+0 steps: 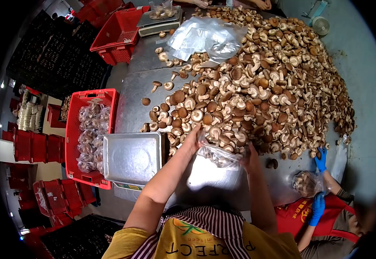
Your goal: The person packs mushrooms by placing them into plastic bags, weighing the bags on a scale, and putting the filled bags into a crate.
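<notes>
A clear plastic bag (219, 156) lies low against the near edge of the mushroom heap, with shiitake mushrooms (223, 139) at its mouth. My left hand (192, 139) grips the bag's left side, fingers partly hidden by the mushrooms. On the opposite side, my right hand (250, 159) holds the bag's edge, its fingertips mostly out of sight. The big heap of shiitake mushrooms (278, 86) spreads over the metal table (138, 93) just beyond both hands.
Left of me stand a scale with a metal tray (132, 156) and a red crate (113, 101) of filled bags. Loose plastic bags (203, 36) lie on the heap. At right, a co-worker in blue gloves (318, 207) handles a bag of mushrooms (305, 183). Another scale (160, 26) stands at the back.
</notes>
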Tool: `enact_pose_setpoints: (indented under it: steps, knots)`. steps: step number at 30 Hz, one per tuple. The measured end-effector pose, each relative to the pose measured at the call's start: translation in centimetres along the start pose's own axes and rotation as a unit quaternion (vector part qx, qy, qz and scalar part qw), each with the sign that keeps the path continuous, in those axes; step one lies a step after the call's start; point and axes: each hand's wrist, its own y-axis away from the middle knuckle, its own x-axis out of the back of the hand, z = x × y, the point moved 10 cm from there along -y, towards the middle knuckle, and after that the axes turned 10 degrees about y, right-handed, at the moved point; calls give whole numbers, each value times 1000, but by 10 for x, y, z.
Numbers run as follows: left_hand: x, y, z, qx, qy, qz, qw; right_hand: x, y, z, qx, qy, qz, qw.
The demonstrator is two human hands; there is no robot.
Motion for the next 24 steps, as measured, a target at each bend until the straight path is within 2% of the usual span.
enact_pose_setpoints:
  steps: [1,3,4,7,8,10,12,14,16,18,19,20,21,22,23,24]
  knots:
    - [-3,-3,4,-8,-52,-24,998,-4,-5,2,-10,27,-3,1000]
    - [-7,-6,4,-36,-115,-2,993,-15,-14,4,-14,148,4,989]
    - [-10,-1,7,-15,-130,-5,991,-6,-10,4,-43,156,52,985]
    - [2,-14,15,26,-120,4,992,-22,1,-9,-41,127,19,991]
    - [0,-19,13,26,-172,-10,985,-21,-1,-8,-44,128,20,991]
    - [-13,-19,11,-7,-178,-23,984,-12,-6,-2,-87,235,52,967]
    - [-19,-11,18,-5,-191,-15,981,-5,-4,-1,-88,236,73,965]
    - [-5,-26,12,66,-198,-45,977,-7,7,-5,-89,234,95,963]
    - [-17,-36,6,29,-191,-15,981,-43,29,-26,-38,231,22,972]
    - [-22,-36,7,-8,-182,14,983,-52,15,-16,-53,249,-2,967]
    - [-26,-35,4,7,-232,7,973,-64,14,-15,-68,266,-26,961]
    - [-29,-34,2,21,-283,1,959,-66,20,-25,-22,303,-2,953]
    - [-32,-30,-1,37,-332,-4,942,-62,12,-25,-21,303,-2,953]
    - [-49,-14,-16,98,-262,-85,956,-64,-2,-17,-15,302,-58,952]
    - [-54,-4,-14,79,-261,-59,960,-68,-15,-7,-9,299,-114,947]
    - [-53,-2,-15,77,-272,-71,957,-65,-26,-9,-6,295,-43,954]
